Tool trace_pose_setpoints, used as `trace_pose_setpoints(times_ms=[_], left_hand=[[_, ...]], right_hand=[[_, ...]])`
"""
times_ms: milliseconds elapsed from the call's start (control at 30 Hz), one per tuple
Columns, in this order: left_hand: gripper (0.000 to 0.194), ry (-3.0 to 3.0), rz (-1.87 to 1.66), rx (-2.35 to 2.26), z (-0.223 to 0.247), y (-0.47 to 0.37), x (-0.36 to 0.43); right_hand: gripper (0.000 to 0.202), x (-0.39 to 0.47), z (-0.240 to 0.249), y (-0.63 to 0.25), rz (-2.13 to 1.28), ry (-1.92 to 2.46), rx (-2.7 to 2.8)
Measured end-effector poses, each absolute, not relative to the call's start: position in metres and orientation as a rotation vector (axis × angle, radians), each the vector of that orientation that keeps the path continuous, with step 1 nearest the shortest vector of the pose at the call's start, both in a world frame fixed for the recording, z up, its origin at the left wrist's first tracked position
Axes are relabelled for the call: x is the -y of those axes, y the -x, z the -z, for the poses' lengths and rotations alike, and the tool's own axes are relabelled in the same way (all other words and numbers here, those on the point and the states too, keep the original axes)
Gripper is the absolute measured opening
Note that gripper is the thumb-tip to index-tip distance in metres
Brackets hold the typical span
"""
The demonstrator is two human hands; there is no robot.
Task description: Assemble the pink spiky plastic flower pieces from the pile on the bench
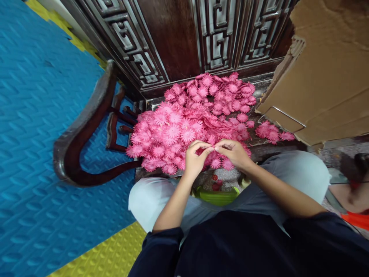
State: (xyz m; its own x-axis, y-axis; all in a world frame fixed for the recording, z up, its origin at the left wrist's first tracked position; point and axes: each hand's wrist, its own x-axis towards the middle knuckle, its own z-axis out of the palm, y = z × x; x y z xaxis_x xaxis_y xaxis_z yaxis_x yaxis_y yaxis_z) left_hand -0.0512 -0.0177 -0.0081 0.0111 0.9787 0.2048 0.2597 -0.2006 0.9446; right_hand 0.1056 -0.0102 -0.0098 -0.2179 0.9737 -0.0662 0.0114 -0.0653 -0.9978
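A broad heap of pink artificial flower heads (173, 130) covers the dark wooden seat in front of me. Over its near edge my left hand (196, 157) and my right hand (233, 152) meet, thumbs and index fingers pinched together at the tips. Whatever lies between the fingertips is too small to make out against the pink petals. Lighter pink flowers lie at the left, and deeper pink ones sit at the back and right.
The seat's carved backrest (178, 34) rises behind the heap, with a curved wooden armrest (83, 127) at left. A large cardboard sheet (328, 77) stands at right, a thin metal wire (285, 115) by its lower edge. Something green (217, 196) lies between my knees. Blue mats (34, 154) cover the floor.
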Motion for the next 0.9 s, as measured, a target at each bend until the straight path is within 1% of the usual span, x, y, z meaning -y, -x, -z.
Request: trace_pose_setpoints(times_ms=[267, 600, 900], left_hand=[[0.015, -1.498, -1.189, -1.210, 0.0078, 0.0511, 0.0179], [0.020, -1.493, -1.166, -1.199, 0.0059, 0.0511, 0.0192], [0.021, -1.395, -1.159, -1.141, 0.0070, 0.0519, 0.0180]], right_hand=[[0.018, 0.0107, 0.0089, -0.1064, -1.409, 1.093, 1.387], [0.017, 0.0121, 0.0011, -0.1030, -1.562, 1.088, 1.178], [0.016, 0.0118, 0.0015, -0.1030, -1.535, 1.088, 1.134]])
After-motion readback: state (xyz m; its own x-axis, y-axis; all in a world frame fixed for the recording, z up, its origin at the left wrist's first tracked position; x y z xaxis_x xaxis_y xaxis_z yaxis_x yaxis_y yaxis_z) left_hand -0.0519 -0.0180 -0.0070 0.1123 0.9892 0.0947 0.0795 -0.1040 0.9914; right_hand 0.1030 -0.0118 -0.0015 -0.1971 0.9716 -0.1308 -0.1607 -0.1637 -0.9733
